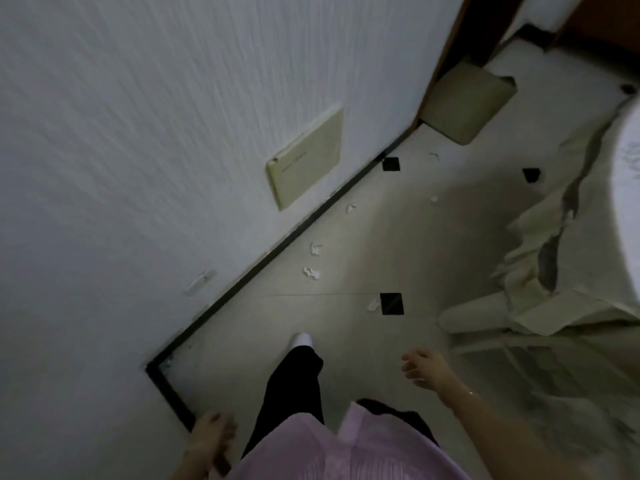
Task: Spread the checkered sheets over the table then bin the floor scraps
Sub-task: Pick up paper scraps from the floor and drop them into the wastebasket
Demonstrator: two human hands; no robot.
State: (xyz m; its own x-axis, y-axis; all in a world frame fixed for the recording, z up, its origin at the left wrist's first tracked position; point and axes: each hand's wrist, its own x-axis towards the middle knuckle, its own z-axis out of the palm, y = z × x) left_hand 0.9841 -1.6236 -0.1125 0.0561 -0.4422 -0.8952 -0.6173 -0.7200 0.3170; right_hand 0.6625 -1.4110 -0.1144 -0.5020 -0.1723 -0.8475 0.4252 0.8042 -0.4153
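Several small white paper scraps lie on the pale tiled floor along the wall: one scrap [311,273], another scrap [315,248], a third scrap [372,304] beside a black tile inset, and more farther off. My right hand [423,367] hangs over the floor with its fingers apart and nothing in it. My left hand [213,436] is low at the bottom left, fingers loosely spread, holding nothing. A pale sheet [540,271] hangs from the table edge [630,188] at the right. No checkered pattern shows in this dim, blurred view.
A white textured wall [138,133] with a cream panel [306,159] runs along the left, edged by a black skirting. A cream bin-like box [467,102] stands by the brown door frame [450,57]. My leg and white shoe [303,339] step forward.
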